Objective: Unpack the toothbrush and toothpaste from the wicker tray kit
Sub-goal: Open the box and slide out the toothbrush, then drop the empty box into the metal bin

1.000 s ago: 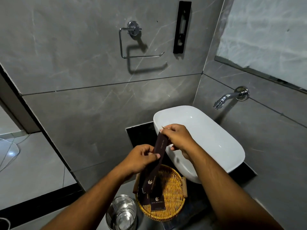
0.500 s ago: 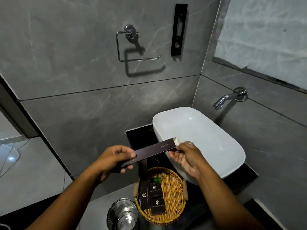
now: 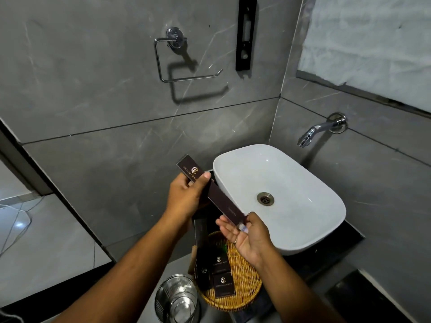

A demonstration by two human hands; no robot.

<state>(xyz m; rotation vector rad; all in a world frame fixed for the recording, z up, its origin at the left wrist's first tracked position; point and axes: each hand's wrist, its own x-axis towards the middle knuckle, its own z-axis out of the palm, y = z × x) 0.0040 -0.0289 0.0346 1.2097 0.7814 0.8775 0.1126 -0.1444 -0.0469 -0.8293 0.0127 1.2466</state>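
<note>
My left hand (image 3: 186,194) grips the upper end of a long dark brown kit box (image 3: 217,198), tilted so its open lower end points down to the right. My right hand (image 3: 245,234) is cupped, palm up, under that open end, and something small and pale (image 3: 242,228) shows at the box mouth against my fingers. Below the hands sits the round wicker tray (image 3: 245,292) with three small dark boxes (image 3: 224,285) in it and a green glint (image 3: 224,249) near its back rim.
A white basin (image 3: 291,183) stands right of the hands on a dark counter, with a chrome wall tap (image 3: 319,130) above it. A steel bin (image 3: 177,299) sits left of the tray. An empty towel ring (image 3: 184,59) hangs on the grey tiled wall.
The box swung from upright to tilted, its far end now raised in my left hand. My right hand let go of the box end and opened beneath it.
</note>
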